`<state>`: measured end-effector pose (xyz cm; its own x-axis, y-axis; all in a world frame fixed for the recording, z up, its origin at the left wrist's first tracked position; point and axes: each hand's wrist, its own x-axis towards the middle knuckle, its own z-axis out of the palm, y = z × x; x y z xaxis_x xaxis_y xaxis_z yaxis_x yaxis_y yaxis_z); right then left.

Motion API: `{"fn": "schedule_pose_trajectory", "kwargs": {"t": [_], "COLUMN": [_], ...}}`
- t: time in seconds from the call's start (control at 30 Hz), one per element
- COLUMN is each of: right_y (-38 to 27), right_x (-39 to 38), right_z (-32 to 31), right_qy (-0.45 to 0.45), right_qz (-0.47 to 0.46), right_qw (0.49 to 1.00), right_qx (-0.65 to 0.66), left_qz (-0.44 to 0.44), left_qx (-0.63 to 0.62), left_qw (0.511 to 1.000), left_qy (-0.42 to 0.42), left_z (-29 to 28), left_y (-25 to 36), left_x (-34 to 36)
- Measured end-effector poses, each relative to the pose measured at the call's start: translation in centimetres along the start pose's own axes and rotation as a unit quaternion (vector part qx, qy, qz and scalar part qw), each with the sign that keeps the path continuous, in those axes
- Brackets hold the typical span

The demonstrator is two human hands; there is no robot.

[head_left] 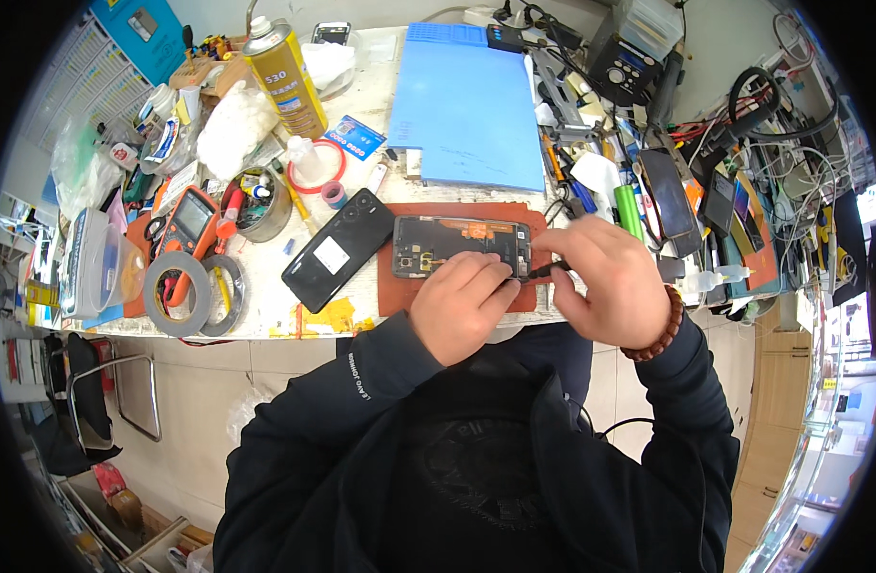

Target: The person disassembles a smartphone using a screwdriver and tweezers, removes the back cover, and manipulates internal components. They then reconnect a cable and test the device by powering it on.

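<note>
An opened smartphone (447, 239), its dark inside and an orange strip showing, lies on a reddish-brown mat (390, 298). My left hand (464, 304) rests over its near edge, fingers bent together and gripping it there. In my right hand (612, 279) a thin dark tool (545, 271) is pinched between thumb and fingers. Its tip meets the phone's near right corner; the exact contact is too small to make out. Left of the mat, a black phone back (342, 246) with camera lenses and a white sticker lies slantwise, touching the opened phone's side.
Beyond the mat lies a blue work mat (468, 115). Leftward stand a tall yellow can (287, 81), an orange multimeter (189, 224), tape rolls (177, 294) and a tin of small items (264, 205). Rightward are a green cylinder (628, 210), dark phones (672, 201) and tangled cables (810, 143).
</note>
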<state>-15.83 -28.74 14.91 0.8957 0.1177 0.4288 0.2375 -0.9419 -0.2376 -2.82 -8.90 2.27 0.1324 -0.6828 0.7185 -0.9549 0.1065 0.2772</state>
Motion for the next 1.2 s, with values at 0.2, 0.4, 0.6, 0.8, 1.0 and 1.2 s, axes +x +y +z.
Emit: {"fn": "schedule_pose_trajectory", "kwargs": {"t": [0.2,0.4,0.6,0.8,1.0,1.2], "right_y": [-0.1,0.0,0.4,0.3,0.2,0.7], "right_x": [-0.4,-0.8,-1.4,-1.7,-2.4,-4.8], "right_z": [-0.1,0.4,0.8,0.9,0.6,0.0], "right_qy": [-0.019,0.009,0.014,0.084,0.085,0.155], "right_qz": [0.029,0.035,0.075,0.055,0.076,0.162], "right_qw": [0.999,0.999,0.996,0.993,0.989,0.966], "right_qx": [0.002,0.003,0.041,0.065,0.094,0.130], "left_qz": [0.008,0.002,-0.012,-0.060,-0.054,-0.106], "left_qx": [-0.005,-0.016,-0.018,-0.047,-0.045,-0.002], "left_qw": [1.000,1.000,1.000,0.997,0.997,0.988], "left_qy": [0.000,-0.005,-0.005,-0.017,-0.031,-0.113], "left_z": [0.1,0.0,-0.1,-0.3,-0.2,-3.2], "left_y": [0.0,0.1,0.2,0.3,0.2,-6.0], "left_x": [0.4,0.6,1.2,2.5,3.3,7.4]}}
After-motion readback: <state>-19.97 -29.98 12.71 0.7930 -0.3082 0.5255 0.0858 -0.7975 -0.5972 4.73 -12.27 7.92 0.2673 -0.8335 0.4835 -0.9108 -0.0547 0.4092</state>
